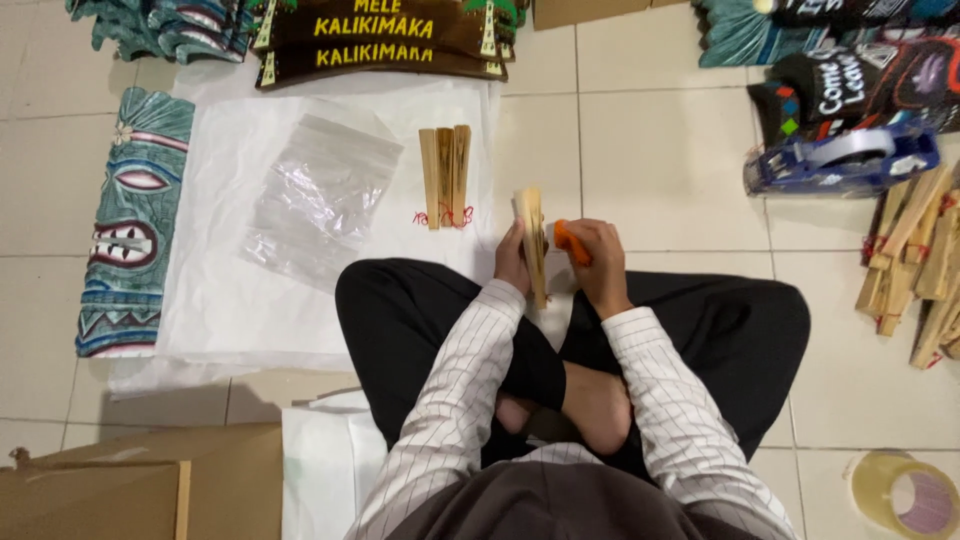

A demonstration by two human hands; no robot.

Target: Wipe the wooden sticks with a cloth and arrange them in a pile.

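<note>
Pale floor tiles (660,150) are serving as the workplace, with a person sitting cross-legged on them. Nearest the camera, flattened cardboard (130,490) is lying at the near left and a roll of clear tape (905,493) at the near right.

Just past the knees, the left hand (512,262) is gripping a bundle of thin wooden sticks (531,240), fingers curled shut around it and holding it upright on its long edge. The right hand (598,262) is closed on a small orange tool (571,243), whose white tip is meeting the side of the bundle; what kind of tool it is cannot be told from here.

Farther out on a white sheet (230,300), a finished-looking set of sticks (446,175) with red thread at its near end is lying flat, just beside an empty clear bag (320,195). That suggests one bundle is done and not yet bagged, while the one in hand is in progress. To the right, a heap of loose sticks (915,270) is waiting, so plenty appears to be left.

A carved teal mask (135,220) is lying at the left, a blue tape dispenser (845,160) at the far right, and dark painted signs (375,40) along the far edge.
</note>
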